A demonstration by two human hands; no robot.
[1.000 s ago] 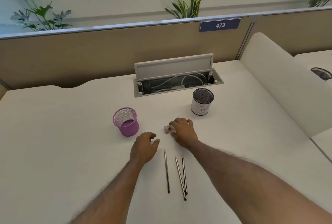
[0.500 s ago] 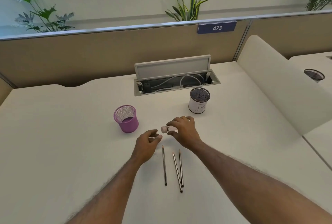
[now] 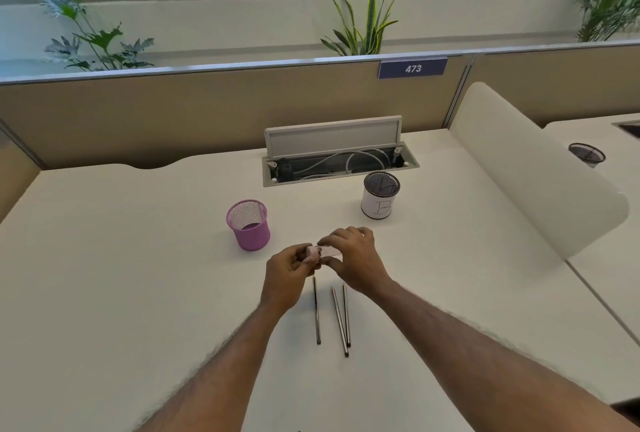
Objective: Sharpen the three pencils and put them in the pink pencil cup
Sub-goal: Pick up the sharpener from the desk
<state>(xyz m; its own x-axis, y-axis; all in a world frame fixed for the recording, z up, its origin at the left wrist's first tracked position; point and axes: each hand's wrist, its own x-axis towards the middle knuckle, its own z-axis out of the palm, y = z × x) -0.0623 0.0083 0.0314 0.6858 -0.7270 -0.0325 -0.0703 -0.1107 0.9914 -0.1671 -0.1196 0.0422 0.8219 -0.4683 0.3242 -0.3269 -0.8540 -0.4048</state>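
Three dark pencils lie side by side on the white desk: the left pencil (image 3: 316,312), the middle pencil (image 3: 339,322) and the right pencil (image 3: 346,317). Just beyond their tips, both hands hold a small pale pink sharpener (image 3: 323,251) above the desk. My right hand (image 3: 353,258) pinches its right end from above. My left hand (image 3: 289,274) pinches its left end. The pink mesh pencil cup (image 3: 248,225) stands upright to the left of the hands and looks empty.
A white cup marked "B" (image 3: 380,201) stands behind and to the right. An open cable tray (image 3: 341,163) with its lid raised sits at the back of the desk. A curved white divider (image 3: 533,171) borders the right side, a beige partition (image 3: 138,119) the back.
My right hand lifted the sharpener off the desk and brought it toward me. My left hand rose from the desk and took hold of its left end.
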